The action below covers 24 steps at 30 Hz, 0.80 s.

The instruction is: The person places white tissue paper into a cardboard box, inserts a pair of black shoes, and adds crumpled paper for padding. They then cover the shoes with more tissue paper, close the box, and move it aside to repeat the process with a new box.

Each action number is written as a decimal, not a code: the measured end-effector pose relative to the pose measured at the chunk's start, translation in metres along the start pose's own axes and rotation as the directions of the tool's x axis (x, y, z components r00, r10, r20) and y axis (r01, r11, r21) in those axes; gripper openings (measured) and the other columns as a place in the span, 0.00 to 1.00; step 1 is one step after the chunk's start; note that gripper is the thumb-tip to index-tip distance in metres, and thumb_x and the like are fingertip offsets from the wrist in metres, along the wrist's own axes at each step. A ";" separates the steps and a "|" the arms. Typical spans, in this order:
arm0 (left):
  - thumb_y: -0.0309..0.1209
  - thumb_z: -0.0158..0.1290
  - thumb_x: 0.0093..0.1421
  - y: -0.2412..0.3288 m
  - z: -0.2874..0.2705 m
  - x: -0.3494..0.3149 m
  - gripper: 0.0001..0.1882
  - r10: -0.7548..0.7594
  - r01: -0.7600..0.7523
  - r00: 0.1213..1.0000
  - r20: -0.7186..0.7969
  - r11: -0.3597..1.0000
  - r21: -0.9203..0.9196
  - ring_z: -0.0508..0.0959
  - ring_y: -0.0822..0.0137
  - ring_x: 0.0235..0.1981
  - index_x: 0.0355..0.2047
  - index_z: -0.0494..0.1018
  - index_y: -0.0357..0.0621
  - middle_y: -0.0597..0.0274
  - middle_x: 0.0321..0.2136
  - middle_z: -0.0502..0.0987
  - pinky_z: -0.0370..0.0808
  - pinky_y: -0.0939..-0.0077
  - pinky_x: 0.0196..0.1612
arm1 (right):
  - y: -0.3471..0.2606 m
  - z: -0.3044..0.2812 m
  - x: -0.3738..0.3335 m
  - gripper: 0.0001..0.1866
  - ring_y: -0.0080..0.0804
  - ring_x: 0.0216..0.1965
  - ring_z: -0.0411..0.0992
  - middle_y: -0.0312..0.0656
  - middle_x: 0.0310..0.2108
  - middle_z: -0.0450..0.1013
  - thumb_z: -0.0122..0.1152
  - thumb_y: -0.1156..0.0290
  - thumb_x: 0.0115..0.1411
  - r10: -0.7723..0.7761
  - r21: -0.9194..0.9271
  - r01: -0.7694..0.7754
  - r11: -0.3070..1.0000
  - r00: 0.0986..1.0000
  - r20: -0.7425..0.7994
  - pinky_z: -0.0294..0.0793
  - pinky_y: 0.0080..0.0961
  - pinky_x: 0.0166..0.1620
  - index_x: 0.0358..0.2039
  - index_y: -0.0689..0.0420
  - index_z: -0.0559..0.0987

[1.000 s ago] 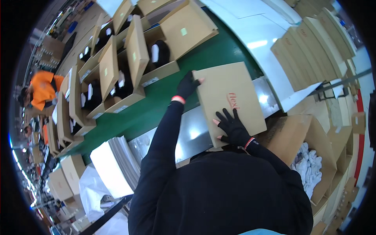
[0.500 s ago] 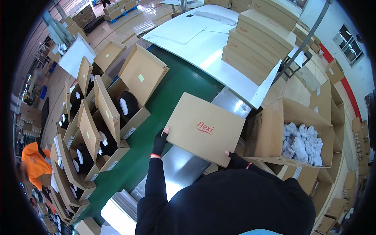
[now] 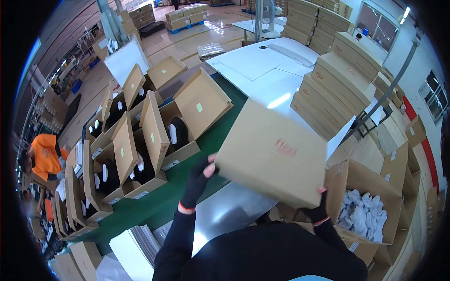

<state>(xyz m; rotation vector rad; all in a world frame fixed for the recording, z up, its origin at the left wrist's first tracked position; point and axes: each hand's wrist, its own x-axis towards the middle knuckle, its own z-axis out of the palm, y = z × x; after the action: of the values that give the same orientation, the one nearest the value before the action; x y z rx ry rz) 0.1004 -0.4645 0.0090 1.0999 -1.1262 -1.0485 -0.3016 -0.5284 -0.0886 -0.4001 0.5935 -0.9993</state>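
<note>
A closed brown cardboard shoe box [image 3: 267, 150] with red lettering on its lid is held in the air, slightly blurred. My left hand [image 3: 199, 175], in a black fingerless glove, grips its left side. At its lower right corner, my right hand [image 3: 319, 206] is closed on the edge, gloved the same way. Below the box lies a shiny metal surface [image 3: 225, 206]. To the left, open shoe boxes [image 3: 185, 152] with black shoes [image 3: 178, 133] stand in rows on a green conveyor belt [image 3: 206, 157].
Stacked closed shoe boxes [image 3: 335, 89] stand on a white table [image 3: 243, 65] beyond the belt. A carton [image 3: 340, 187] holding crumpled white paper [image 3: 365, 210] is at my right. White sheets [image 3: 131, 253] lie near left. A slanted metal pole [image 3: 389, 89] rises at right. Someone in orange [image 3: 47, 157] is at far left.
Both hands have raised the shoe box and carried it rightward. The view has shifted, so the belt and tables appear further right, with more of the far hall showing.
</note>
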 end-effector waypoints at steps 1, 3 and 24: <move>0.39 0.51 0.60 0.027 0.017 0.018 0.31 0.144 -0.144 0.990 0.013 0.987 0.065 0.67 0.63 0.55 0.59 0.60 0.35 0.53 0.54 0.68 0.63 0.69 0.57 | -0.022 0.006 0.009 0.37 0.44 0.54 0.67 0.46 0.55 0.66 0.52 0.45 0.57 -0.117 -0.029 0.117 0.993 0.993 0.022 0.68 0.47 0.55 0.59 0.58 0.61; 0.37 0.50 0.60 0.057 0.049 0.043 0.34 0.362 -0.361 0.932 0.025 0.919 0.157 0.59 0.59 0.62 0.63 0.54 0.37 0.51 0.61 0.59 0.58 0.65 0.61 | -0.075 0.016 0.036 0.39 0.44 0.54 0.67 0.46 0.55 0.65 0.50 0.41 0.57 -0.311 -0.020 0.313 0.949 0.947 0.073 0.68 0.46 0.55 0.60 0.57 0.61; 0.39 0.58 0.56 -0.150 -0.060 -0.032 0.32 0.007 0.406 0.844 -0.536 0.645 0.647 0.71 0.54 0.52 0.58 0.62 0.39 0.47 0.51 0.69 0.70 0.64 0.52 | -0.504 -0.070 0.254 0.24 0.41 0.50 0.69 0.47 0.48 0.71 0.56 0.74 0.56 -0.648 -0.593 -0.275 -0.756 0.445 0.619 0.69 0.34 0.52 0.55 0.53 0.69</move>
<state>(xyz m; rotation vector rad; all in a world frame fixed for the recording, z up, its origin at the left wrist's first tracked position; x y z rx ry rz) 0.1451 -0.4484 -0.1489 2.0779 -1.0150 -0.3628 -0.5760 -1.0001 0.0725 -2.7053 2.2605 -1.0956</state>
